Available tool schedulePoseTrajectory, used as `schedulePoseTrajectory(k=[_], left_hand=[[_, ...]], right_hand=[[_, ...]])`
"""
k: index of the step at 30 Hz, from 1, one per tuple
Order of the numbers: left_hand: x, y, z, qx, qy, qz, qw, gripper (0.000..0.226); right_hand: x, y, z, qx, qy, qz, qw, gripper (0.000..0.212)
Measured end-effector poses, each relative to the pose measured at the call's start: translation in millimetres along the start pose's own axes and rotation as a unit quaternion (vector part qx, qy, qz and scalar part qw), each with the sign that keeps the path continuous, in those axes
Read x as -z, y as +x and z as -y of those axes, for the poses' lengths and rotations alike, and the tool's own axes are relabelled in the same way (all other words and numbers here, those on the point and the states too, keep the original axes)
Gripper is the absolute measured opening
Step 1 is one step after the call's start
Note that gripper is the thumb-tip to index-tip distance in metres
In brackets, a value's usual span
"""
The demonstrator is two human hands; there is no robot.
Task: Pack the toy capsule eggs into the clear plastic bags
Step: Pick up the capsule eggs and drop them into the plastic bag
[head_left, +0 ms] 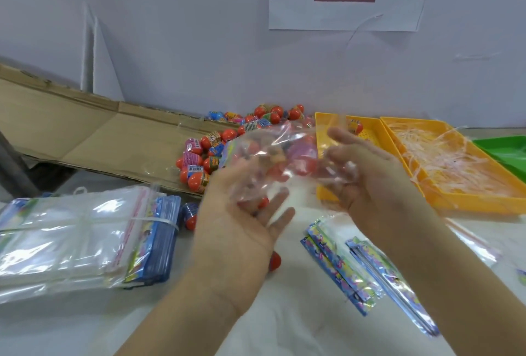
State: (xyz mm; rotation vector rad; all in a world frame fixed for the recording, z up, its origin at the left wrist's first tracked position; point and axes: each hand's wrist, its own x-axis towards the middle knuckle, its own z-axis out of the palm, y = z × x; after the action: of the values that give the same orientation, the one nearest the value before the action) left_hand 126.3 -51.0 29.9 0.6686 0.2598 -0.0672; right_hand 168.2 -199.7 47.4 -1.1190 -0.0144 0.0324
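Note:
A clear plastic bag (273, 156) with several capsule eggs inside hangs in the air between my hands. My left hand (242, 221) lies palm up beneath it, fingers straight, and carries its left end. My right hand (367, 176) grips the bag's right end between thumb and curled fingers; motion blur hides the detail. Behind the bag is a pile of red and orange capsule eggs (205, 153). A single blue egg (190, 214) and a red egg (275, 260) lie loose on the table by my left wrist.
A banded stack of empty clear bags (71, 236) lies at the left. Flat bags with colourful headers (341, 264) lie under my right forearm. Flattened cardboard (85, 128) runs along the wall. To the right are a yellow tray (373, 133), a yellow tray of shredded strips (455, 167) and a green tray (506, 153).

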Motion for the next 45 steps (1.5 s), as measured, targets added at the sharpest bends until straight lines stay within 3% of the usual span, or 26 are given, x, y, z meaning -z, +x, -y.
schedulePoseTrajectory(k=[2, 4, 5, 7, 10, 13, 15, 20, 23, 24, 27, 29, 31, 34, 36, 40, 42, 45], left_hand=[[2.5, 2.5, -4.2, -0.075, 0.001, -0.069, 0.995, 0.032], [7.1, 7.6, -9.8, -0.167, 0.071, -0.128, 0.975, 0.031], [9.4, 9.3, -12.9, -0.22, 0.134, -0.122, 0.958, 0.038], [14.9, 12.0, -17.6, -0.306, 0.293, -0.021, 0.906, 0.055], [18.4, 12.1, -22.2, -0.258, 0.456, 0.15, 0.839, 0.065], [21.5, 11.2, -17.1, -0.167, 0.527, 0.212, 0.806, 0.066], [20.6, 11.7, -13.1, -0.156, 0.516, 0.206, 0.817, 0.052], [18.4, 19.1, -14.8, -0.167, 0.384, 0.11, 0.901, 0.018], [18.6, 20.9, -15.0, -0.149, 0.328, 0.073, 0.93, 0.018], [18.4, 21.0, -15.1, -0.151, 0.317, 0.06, 0.934, 0.018], [17.7, 21.6, -15.5, -0.168, 0.321, 0.037, 0.931, 0.016], [17.2, 21.2, -15.0, -0.18, 0.332, 0.043, 0.925, 0.016], [16.9, 20.2, -14.4, -0.186, 0.346, 0.057, 0.918, 0.031], [18.2, 19.5, -14.4, -0.173, 0.385, 0.081, 0.903, 0.06], [19.5, 21.1, -14.7, -0.148, 0.393, 0.094, 0.903, 0.06], [20.5, 25.3, -16.1, -0.107, 0.322, 0.083, 0.937, 0.044], [20.5, 26.2, -18.0, -0.109, 0.276, 0.078, 0.952, 0.042], [20.6, 27.8, -20.8, -0.125, 0.235, 0.069, 0.961, 0.03]], right_hand=[[4.3, 2.1, 12.1, 0.018, 0.032, 0.005, 0.999, 0.03], [6.5, 1.7, 22.3, 0.025, 0.038, 0.031, 0.998, 0.03], [7.9, 1.4, 25.4, 0.021, 0.014, 0.04, 0.999, 0.032], [10.0, -0.4, 28.6, 0.005, -0.052, 0.055, 0.997, 0.034], [9.3, -4.7, 27.7, -0.03, -0.078, 0.089, 0.993, 0.03], [4.2, -6.5, 22.8, -0.04, -0.094, 0.102, 0.99, 0.024], [2.1, -5.5, 21.8, -0.05, -0.069, 0.111, 0.99, 0.019], [5.1, -0.3, 16.7, -0.045, 0.093, 0.115, 0.988, 0.061], [4.9, 3.1, 5.1, -0.08, 0.034, 0.119, 0.989, 0.079], [3.1, 2.2, 1.1, -0.096, -0.008, 0.149, 0.984, 0.079], [-1.1, 0.4, -12.5, -0.045, -0.153, 0.186, 0.97, 0.034], [-1.1, 0.2, -18.8, 0.014, -0.172, 0.147, 0.974, 0.03], [-0.3, -1.7, -19.9, 0.043, -0.167, 0.115, 0.978, 0.03], [-0.5, -3.7, -17.8, 0.064, -0.167, 0.11, 0.978, 0.018], [-1.3, -4.6, -18.2, 0.071, -0.173, 0.113, 0.976, 0.015], [-3.9, -5.2, -21.5, 0.082, -0.157, 0.121, 0.977, 0.016], [-2.2, -3.5, -22.2, 0.063, -0.142, 0.12, 0.981, 0.029], [1.1, -0.9, -24.8, 0.031, -0.215, 0.134, 0.967, 0.052]])
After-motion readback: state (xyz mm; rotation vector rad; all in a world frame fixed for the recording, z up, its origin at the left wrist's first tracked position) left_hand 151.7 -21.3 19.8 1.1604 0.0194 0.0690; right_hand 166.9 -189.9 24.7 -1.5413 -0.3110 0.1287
